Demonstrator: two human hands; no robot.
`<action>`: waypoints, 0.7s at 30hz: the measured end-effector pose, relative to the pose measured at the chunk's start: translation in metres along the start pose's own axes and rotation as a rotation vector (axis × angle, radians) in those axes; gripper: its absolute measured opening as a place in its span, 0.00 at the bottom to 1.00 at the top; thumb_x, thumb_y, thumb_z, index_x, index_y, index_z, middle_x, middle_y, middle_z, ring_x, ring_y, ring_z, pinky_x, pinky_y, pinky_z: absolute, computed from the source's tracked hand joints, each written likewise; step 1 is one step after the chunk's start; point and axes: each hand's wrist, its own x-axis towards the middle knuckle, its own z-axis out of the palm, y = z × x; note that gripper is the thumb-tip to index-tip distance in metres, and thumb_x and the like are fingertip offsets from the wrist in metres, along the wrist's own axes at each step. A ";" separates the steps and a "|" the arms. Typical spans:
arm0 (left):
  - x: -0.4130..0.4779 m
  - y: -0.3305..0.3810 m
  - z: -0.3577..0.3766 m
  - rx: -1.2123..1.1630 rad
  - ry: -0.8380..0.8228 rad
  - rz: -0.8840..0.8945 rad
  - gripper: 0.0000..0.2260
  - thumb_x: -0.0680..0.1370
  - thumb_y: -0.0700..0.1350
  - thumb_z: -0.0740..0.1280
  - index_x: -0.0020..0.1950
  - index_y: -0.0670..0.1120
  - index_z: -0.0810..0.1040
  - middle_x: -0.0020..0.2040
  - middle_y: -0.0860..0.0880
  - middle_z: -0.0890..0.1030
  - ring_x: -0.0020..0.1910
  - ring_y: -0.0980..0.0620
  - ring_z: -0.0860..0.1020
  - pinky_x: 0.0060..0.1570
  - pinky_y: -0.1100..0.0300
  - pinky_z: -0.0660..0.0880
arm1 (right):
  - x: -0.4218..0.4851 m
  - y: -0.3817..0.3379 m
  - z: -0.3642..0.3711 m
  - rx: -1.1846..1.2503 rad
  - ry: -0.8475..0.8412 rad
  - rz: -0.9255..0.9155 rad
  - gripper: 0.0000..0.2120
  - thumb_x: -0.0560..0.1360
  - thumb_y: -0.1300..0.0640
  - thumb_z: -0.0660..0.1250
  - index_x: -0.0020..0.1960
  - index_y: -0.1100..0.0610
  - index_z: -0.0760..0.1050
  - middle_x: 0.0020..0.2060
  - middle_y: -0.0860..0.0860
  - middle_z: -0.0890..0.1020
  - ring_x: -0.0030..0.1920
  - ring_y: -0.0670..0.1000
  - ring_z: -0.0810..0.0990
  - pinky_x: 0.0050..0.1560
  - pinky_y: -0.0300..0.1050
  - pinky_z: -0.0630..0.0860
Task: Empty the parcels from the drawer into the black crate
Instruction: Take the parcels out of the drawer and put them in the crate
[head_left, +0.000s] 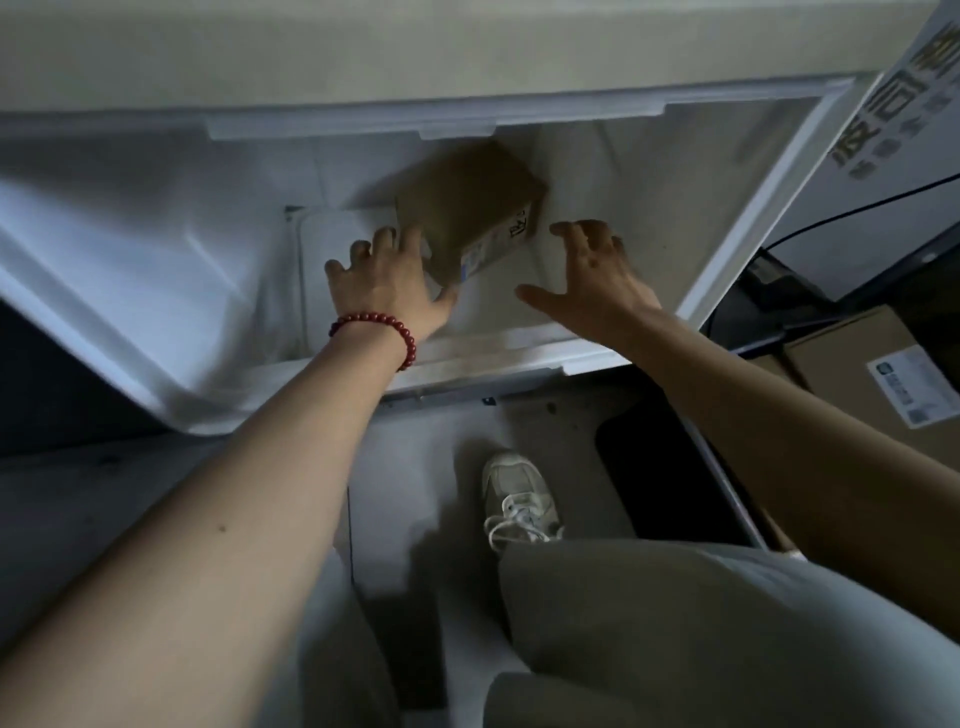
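A brown cardboard parcel (475, 205) with a white label lies tilted inside the open white plastic drawer (748, 218). My left hand (389, 280), with a red bead bracelet on the wrist, touches the parcel's left side with spread fingers. To the parcel's right, my right hand (592, 275) hovers open, a short gap away from the box. The black crate (769, 280) shows only as a dark edge at the right, with cardboard parcels (862, 374) inside or next to it.
A white panel with printed characters (914, 104) leans at the upper right. A black cable (831, 218) runs across it. My white shoe (519, 499) and grey trouser legs stand on the grey floor below the drawer. The scene is dim.
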 end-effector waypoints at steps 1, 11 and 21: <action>0.003 -0.002 0.002 -0.008 -0.019 -0.013 0.28 0.76 0.62 0.62 0.70 0.49 0.63 0.68 0.43 0.69 0.65 0.39 0.69 0.59 0.45 0.66 | 0.006 0.001 0.002 0.005 -0.010 -0.002 0.39 0.74 0.41 0.67 0.76 0.57 0.55 0.72 0.57 0.61 0.70 0.59 0.63 0.67 0.56 0.68; 0.043 0.002 0.034 -0.077 -0.047 -0.101 0.31 0.75 0.62 0.63 0.73 0.51 0.59 0.65 0.43 0.73 0.61 0.39 0.73 0.51 0.50 0.67 | 0.084 0.013 0.035 0.099 -0.016 -0.012 0.45 0.71 0.45 0.73 0.77 0.59 0.52 0.73 0.59 0.58 0.72 0.60 0.61 0.68 0.52 0.66; 0.066 -0.003 0.057 -0.062 -0.062 -0.045 0.29 0.77 0.62 0.60 0.75 0.57 0.56 0.65 0.43 0.73 0.60 0.39 0.73 0.55 0.47 0.68 | 0.132 0.019 0.044 0.144 -0.100 -0.117 0.52 0.70 0.50 0.76 0.78 0.60 0.43 0.77 0.61 0.47 0.77 0.64 0.45 0.75 0.50 0.48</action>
